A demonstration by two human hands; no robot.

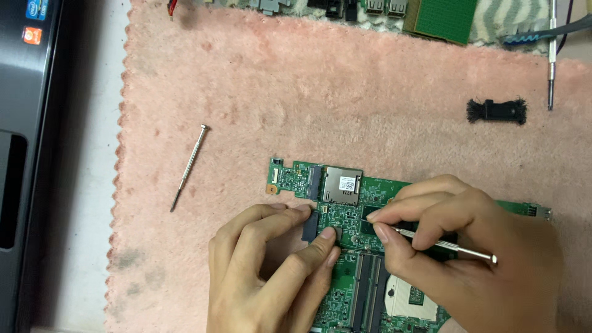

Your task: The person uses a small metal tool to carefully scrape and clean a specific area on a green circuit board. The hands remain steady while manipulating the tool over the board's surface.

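A green circuit board point(296, 177) lies on a pink fuzzy mat point(308, 86). My left hand point(265, 271) rests on the board's left part, thumb and forefinger pinching at a small dark connector point(310, 227). My right hand point(468, 253) grips a thin silver metal tool point(456, 248) like a pen, its tip touching the board near a dark chip just right of my left fingertips. A metal card slot point(341, 185) sits above my fingers. A processor socket point(410, 297) shows at the bottom.
A loose silver screwdriver point(189, 168) lies on the mat to the left. A black bristly part point(497, 111) and another thin tool point(552, 55) lie upper right. More green boards point(444, 18) sit along the far edge. A dark laptop case point(24, 123) is at the left.
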